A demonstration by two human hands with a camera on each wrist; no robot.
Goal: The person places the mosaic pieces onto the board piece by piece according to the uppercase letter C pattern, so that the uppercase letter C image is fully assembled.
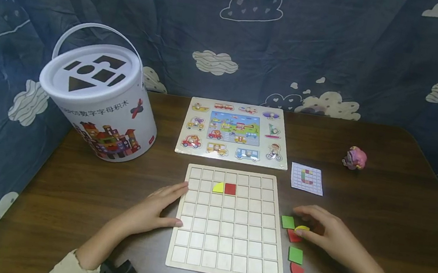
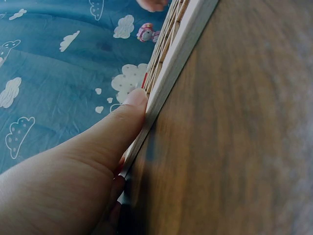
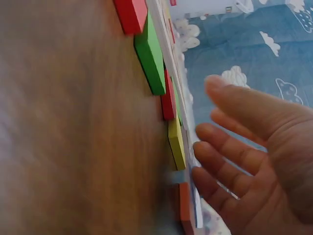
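A pale wooden grid board (image 1: 228, 248) lies flat, with a yellow quarter-circle piece (image 1: 218, 187) and a red square piece (image 1: 230, 189) side by side in its second row. My left hand (image 1: 153, 208) rests against the board's left edge, its thumb (image 2: 129, 110) on the rim. Over the loose pieces right of the board hovers my right hand (image 1: 330, 234), fingers relaxed and holding nothing. Beneath or beside it are a green square (image 1: 287, 222), a red piece (image 1: 293, 236) and a yellow piece (image 3: 177, 147). Nearer me lie another green square (image 1: 295, 255) and a red quarter-circle (image 1: 297, 272).
Behind the board lies a vehicle picture puzzle (image 1: 231, 154). A small pattern card (image 1: 316, 188) is right of it, and a pink toy figure (image 1: 355, 158) stands farther right. At the back left is a white lidded bucket (image 1: 122, 114). An orange-red piece (image 3: 185, 208) shows beyond the yellow one.
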